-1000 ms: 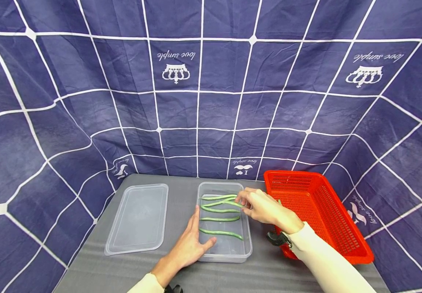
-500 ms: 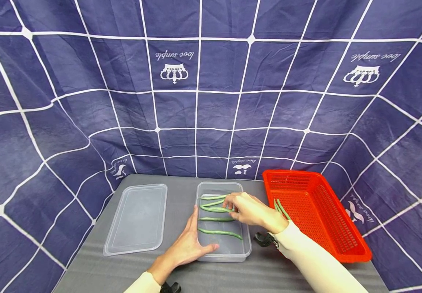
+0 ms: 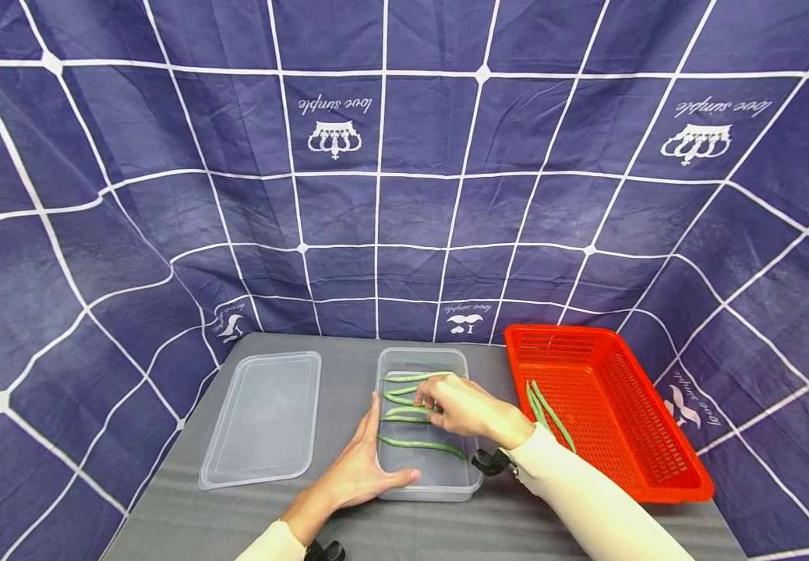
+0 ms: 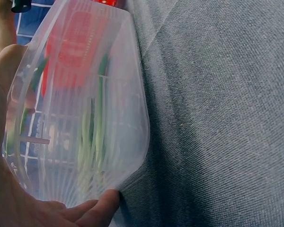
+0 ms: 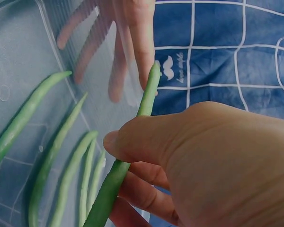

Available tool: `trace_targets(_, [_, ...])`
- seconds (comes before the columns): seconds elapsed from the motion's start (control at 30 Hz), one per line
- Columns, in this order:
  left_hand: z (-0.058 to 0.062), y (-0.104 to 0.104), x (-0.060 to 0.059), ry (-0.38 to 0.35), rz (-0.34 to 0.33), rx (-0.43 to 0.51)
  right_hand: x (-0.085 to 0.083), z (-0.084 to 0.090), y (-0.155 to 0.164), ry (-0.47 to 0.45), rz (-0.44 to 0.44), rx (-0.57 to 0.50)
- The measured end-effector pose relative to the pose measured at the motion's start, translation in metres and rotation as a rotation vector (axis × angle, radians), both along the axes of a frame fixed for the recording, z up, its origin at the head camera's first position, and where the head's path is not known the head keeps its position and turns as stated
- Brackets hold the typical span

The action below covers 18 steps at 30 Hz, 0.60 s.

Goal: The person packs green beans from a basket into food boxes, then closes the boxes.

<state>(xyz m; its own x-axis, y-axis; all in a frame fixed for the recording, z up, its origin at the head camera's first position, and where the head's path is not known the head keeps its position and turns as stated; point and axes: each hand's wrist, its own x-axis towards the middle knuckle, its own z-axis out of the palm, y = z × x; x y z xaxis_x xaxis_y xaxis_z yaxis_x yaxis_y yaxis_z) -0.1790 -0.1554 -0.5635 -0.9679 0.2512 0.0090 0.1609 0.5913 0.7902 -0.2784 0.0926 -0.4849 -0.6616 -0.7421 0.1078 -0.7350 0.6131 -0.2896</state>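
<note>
My right grip (image 3: 457, 405) pinches a green bean (image 5: 107, 193) partway along, over the clear container (image 3: 439, 477); my left hand (image 3: 358, 469) rests straight fingers along its left side, tabletop (image 3: 347, 382) showing toward the lid (image 3: 264, 417)

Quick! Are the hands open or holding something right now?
Left hand: open, resting against the clear box.
Right hand: closed, pinching a green bean.

The right hand (image 3: 464, 405) partly hides several green beans (image 3: 404, 419).
</note>
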Motion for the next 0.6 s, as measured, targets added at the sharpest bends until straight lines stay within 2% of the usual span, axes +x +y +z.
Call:
trace_targets(0.33, [-0.001, 0.0, 0.001, -0.001, 0.009, 0.004, -0.002, -0.004, -0.007, 0.04, 0.026, 0.011])
trace_targets(0.6, [-0.001, 0.001, 0.0, -0.011, 0.01, -0.005, -0.003, -0.004, -0.012, 0.027, 0.04, 0.016])
